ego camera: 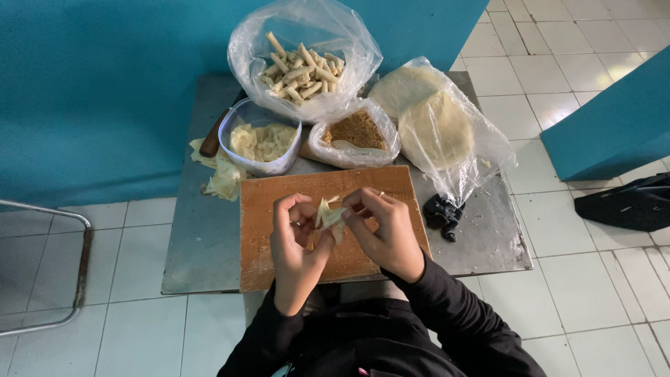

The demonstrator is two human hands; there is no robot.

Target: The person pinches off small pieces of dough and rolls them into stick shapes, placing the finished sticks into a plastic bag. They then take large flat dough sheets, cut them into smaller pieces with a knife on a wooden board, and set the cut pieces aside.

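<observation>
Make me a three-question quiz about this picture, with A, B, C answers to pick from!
1. Where is the bag of rolled sticks?
A. at the table's far edge
B. on the floor
C. on the wooden board

2. What colour is the wall?
A. red
B. teal blue
C. yellow

3. What are the left hand and right hand doing?
A. resting flat
B. holding a knife
C. pinching a thin pale wrapper

Answers: 1 A, it sits behind the tub and board. 2 B, teal fills the background. 3 C, both hands grip the wrapper above the wooden board.

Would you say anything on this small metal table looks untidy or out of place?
Yes: pale wrapper scraps hang loosely over the metal table's left side beside the clear tub, and a crumpled black item lies by the wooden board.
</observation>
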